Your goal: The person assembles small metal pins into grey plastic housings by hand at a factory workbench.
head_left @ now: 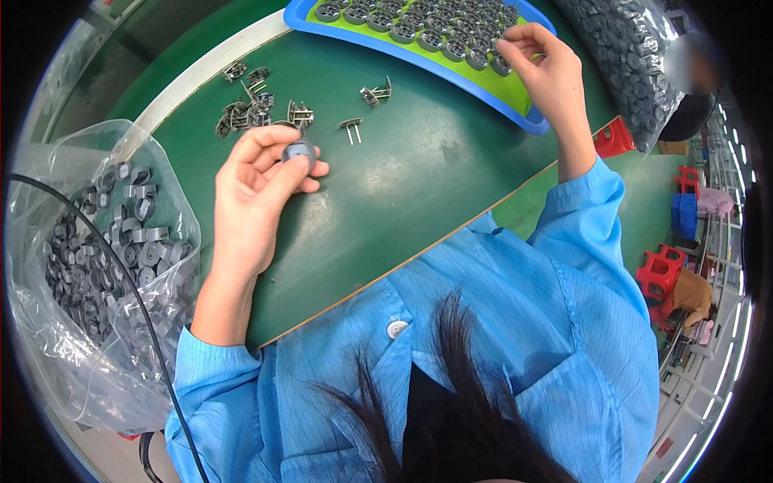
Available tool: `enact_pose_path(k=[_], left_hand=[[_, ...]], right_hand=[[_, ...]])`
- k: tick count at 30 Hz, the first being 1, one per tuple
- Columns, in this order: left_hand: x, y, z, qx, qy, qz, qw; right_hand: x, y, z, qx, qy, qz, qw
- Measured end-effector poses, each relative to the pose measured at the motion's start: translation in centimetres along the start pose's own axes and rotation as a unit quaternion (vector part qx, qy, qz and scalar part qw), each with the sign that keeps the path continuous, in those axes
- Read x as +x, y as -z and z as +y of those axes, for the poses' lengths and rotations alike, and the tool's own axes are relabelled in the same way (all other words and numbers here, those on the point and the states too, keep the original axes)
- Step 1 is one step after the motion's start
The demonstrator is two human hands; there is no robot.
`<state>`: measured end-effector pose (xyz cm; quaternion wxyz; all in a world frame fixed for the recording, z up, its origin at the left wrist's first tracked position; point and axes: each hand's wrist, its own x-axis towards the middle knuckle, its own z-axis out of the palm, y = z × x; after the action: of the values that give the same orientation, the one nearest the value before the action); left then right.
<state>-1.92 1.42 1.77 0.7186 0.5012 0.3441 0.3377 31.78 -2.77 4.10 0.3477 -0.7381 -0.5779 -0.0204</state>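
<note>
Over the left part of the green table, my left hand (256, 173) is closed around a small round grey cap (298, 151), thumb on its face. My right hand (549, 68) reaches over the right end of a blue-rimmed tray (451, 83). Its thumb and forefinger are pinched together at the end of the rows of round grey parts (430, 40). What lies between those fingertips blends with the rows. Beyond my left hand lies a loose pile of small metal assemblies with pins (250, 111). Two more pinned pieces (375, 92) (351, 127) lie apart to its right.
A clear plastic bag (173, 209) full of grey caps stands at the left, with a black cable (121, 262) across it. Another bag of grey parts (624, 60) sits at the far right. A red container (613, 138) is near my right wrist. Red stools (660, 272) stand on the floor.
</note>
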Motion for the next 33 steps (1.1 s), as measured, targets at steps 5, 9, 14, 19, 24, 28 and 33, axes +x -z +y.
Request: enact_pose_path(k=[5,9,14,19,24,28,33], left_hand=[[-0.3,0.0,-0.3,0.044,-0.051,-0.051,0.996],[-0.4,-0.5,-0.8,0.076,-0.065,-0.046,0.994],[-0.3,-1.4,-1.0,0.102,-0.078,-0.021,0.991],[0.1,-1.4,-1.6,0.147,-0.063,-0.026,0.987],[-0.1,-2.0,-1.7,0.157,-0.065,-0.034,0.985],[0.2,-2.6,-2.0,0.162,-0.060,-0.048,0.984],[0.2,-3.0,-2.1,0.160,-0.060,-0.052,0.984]], right_hand=[[-1.7,-5.0,-8.1,0.067,0.253,-0.089,0.961],[-3.3,-6.2,-7.6,0.012,0.284,-0.096,0.954],[-6.6,-4.3,-6.6,0.050,0.197,-0.138,0.969],[-6.0,-3.7,-7.0,0.123,0.061,-0.184,0.973],[-6.2,-3.9,-6.9,0.161,0.015,-0.246,0.956],[-7.1,-4.9,-8.4,0.522,-0.074,-0.269,0.806],[-7.2,-5.1,-10.2,0.309,0.067,-0.195,0.928]])
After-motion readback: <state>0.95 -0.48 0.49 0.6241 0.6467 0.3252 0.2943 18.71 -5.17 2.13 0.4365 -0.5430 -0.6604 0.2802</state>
